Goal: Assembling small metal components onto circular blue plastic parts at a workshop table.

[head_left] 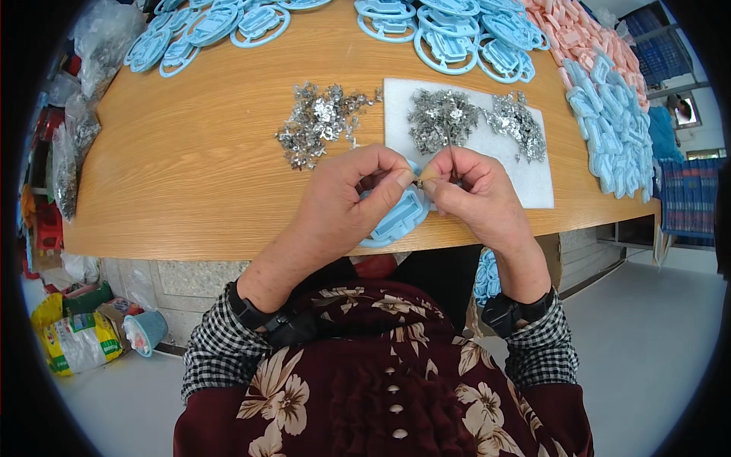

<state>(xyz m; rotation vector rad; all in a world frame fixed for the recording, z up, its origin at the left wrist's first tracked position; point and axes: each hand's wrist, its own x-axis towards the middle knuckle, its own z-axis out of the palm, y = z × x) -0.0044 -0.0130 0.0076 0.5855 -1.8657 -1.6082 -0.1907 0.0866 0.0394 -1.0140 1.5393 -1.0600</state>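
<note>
My left hand (352,194) and my right hand (481,190) meet over the table's near edge, fingertips pinched together on a small metal clip (418,183). A thin, dark, rod-like tool (451,154) also sticks up from the fingers of my right hand; its exact kind is unclear. Directly beneath the hands lies a light blue plastic housing (401,218), partly covered by my left fingers. Just beyond them, piles of small silvery metal clips (444,119) rest on a white foam sheet (469,192). Another loose heap of metal clips (320,122) sits on the bare wood to the left.
Light blue round plastic parts (448,47) are stacked along the far side of the wooden table (175,167). At the right are piled blue housings (609,126) and pink housings (582,38). Clear plastic bags (106,46) line the left edge; a blue bin (148,332) stands on the floor.
</note>
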